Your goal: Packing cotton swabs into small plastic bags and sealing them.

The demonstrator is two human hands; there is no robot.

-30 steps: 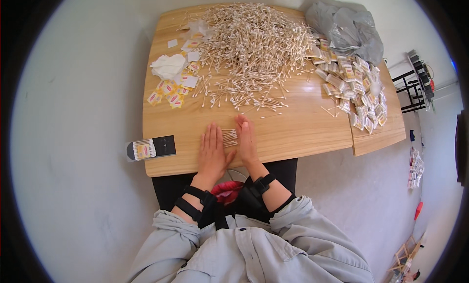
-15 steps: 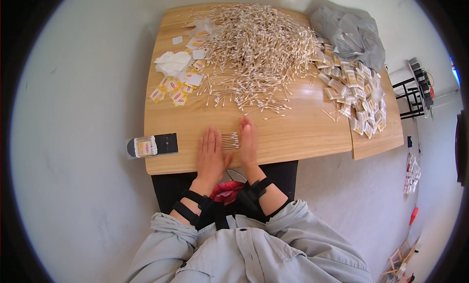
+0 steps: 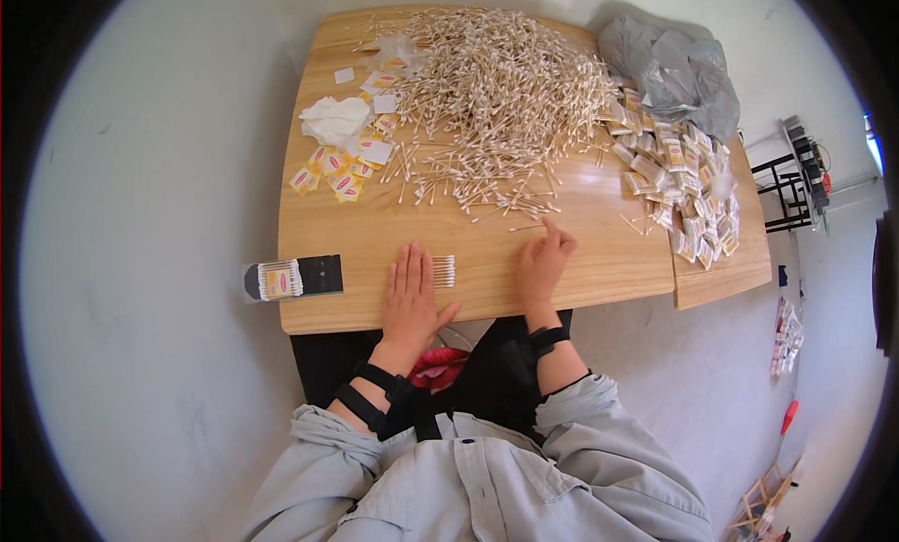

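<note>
Left hand (image 3: 408, 297) flat, fingers straight, at swab row's (image 3: 445, 271) left end. Right hand (image 3: 544, 267) right of row, half-curled, fingertip by loose swab (image 3: 526, 228); cannot tell if gripping.

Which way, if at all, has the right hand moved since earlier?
Yes. Judged against the table, the right hand has moved rightward, away from the small row of cotton swabs.

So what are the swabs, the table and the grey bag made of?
Swabs: likely wood sticks, matte and tan, with white tips that look like cotton.
Table: wood or wood-look laminate; streaky grain shows, and a patch of glare suggests a smooth, slightly glossy finish.
Grey bag: probably thin plastic, judging by its crumpled folds and soft shine.
</note>
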